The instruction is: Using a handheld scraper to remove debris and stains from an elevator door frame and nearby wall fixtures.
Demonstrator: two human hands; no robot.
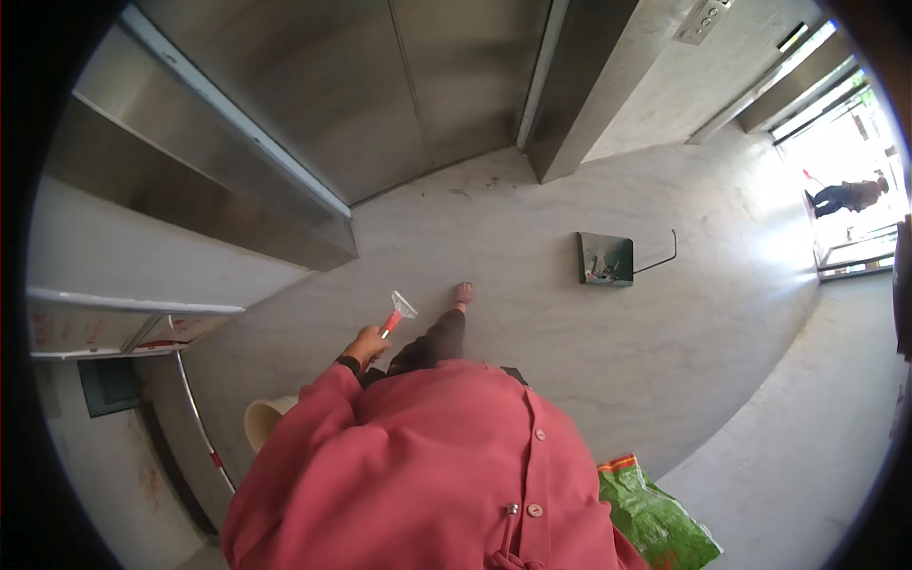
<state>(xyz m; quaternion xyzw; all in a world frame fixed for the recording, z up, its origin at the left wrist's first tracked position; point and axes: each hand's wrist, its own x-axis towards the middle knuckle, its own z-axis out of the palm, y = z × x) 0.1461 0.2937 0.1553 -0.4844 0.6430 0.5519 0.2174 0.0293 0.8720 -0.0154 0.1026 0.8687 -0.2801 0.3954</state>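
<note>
My left hand (368, 347), with a dark band at its wrist, is closed around the handle of a scraper (393, 320). The scraper has a red and silver handle and a wide, pale head that points forward and is held above the floor. My right hand is out of view. Ahead of me are the pale floor (527, 313) and a pair of closed metal elevator doors (406, 85). Ahead and to the right, a green dustpan (605, 260) with debris in it and a bent wire handle rests on the floor. A green plastic sack (659, 516) shows at my lower right.
A cream bucket (269, 420) stands behind my left arm. A long red-and-silver pole (199, 420) leans at the left, near a framed panel (135, 324). Dark specks (459, 191) lie near the elevator doors. Another person (848, 197) is beyond the bright doorway at the far right.
</note>
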